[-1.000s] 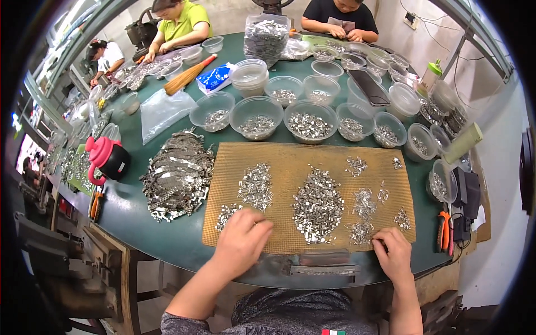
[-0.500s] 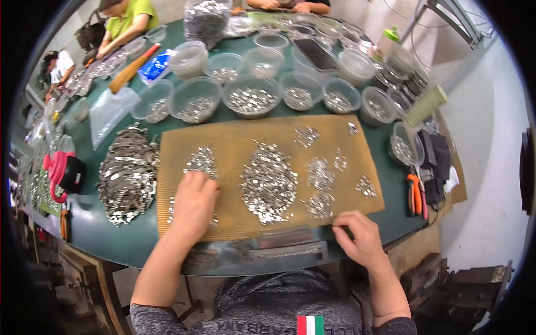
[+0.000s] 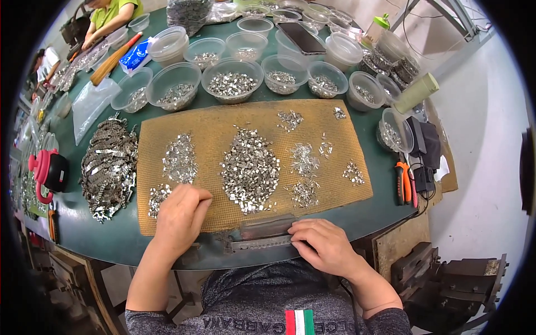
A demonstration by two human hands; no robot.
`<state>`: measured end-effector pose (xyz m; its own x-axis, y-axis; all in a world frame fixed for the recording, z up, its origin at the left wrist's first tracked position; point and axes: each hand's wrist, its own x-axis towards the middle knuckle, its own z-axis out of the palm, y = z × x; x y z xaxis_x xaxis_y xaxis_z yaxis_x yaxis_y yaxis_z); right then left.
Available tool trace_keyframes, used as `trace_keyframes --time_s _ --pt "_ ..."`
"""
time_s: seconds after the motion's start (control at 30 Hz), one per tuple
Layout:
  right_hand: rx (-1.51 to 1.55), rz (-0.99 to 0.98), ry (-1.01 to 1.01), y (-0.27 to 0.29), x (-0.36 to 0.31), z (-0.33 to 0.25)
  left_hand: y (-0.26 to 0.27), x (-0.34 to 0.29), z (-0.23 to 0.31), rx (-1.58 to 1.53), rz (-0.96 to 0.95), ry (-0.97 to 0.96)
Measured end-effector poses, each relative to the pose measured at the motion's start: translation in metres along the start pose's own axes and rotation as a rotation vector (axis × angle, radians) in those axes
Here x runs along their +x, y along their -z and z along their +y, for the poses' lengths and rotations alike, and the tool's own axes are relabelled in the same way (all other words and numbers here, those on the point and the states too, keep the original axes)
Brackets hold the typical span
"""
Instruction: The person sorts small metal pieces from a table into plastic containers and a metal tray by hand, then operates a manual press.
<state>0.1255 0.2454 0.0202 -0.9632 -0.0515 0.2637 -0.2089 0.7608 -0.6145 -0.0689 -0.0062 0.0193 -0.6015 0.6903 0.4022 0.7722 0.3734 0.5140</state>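
While a green table (image 3: pixel 106 245) is carrying everything, a tan mat (image 3: pixel 209 134) is lying near its front edge. Beyond the mat, a row of clear bowls (image 3: pixel 233 100) is holding small metal pieces. A heap of metal strips (image 3: pixel 110 173) is sitting just left of the mat. On the mat, the middle pile (image 3: pixel 249 170) of metal pieces is taking up the most room.

The right hand (image 3: pixel 324 243) is reaching to the right end of a slotted metal bar (image 3: pixel 259 244) at the table's front edge; its fingers are bending loosely, and I cannot tell whether they are gripping it. The left hand (image 3: pixel 181 215) is poising over the mat's near left part. Its fingers are curling, thumb lying close to forefinger; how far apart the tips are standing, or whether they are pinching a piece, I cannot tell. Just beside it, a small left pile (image 3: pixel 159 196) is lying loose.

Judgement: the step in hand is probably involving loose pieces and the bar together. With pieces lying so tiny, the next move is calling for a light, exact fingertip pinch and a steady bar.
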Motion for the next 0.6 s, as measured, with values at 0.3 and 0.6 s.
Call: trace_keyframes --time_s 0.3,0.6 --pt "-0.073 0.006 0.021 -0.007 0.005 -0.008 -0.006 -0.018 0.012 -0.101 0.004 -0.018" --pt "-0.09 -0.126 -0.008 0.006 0.009 -0.013 -0.014 -0.037 0.016 -0.196 -0.012 0.047"
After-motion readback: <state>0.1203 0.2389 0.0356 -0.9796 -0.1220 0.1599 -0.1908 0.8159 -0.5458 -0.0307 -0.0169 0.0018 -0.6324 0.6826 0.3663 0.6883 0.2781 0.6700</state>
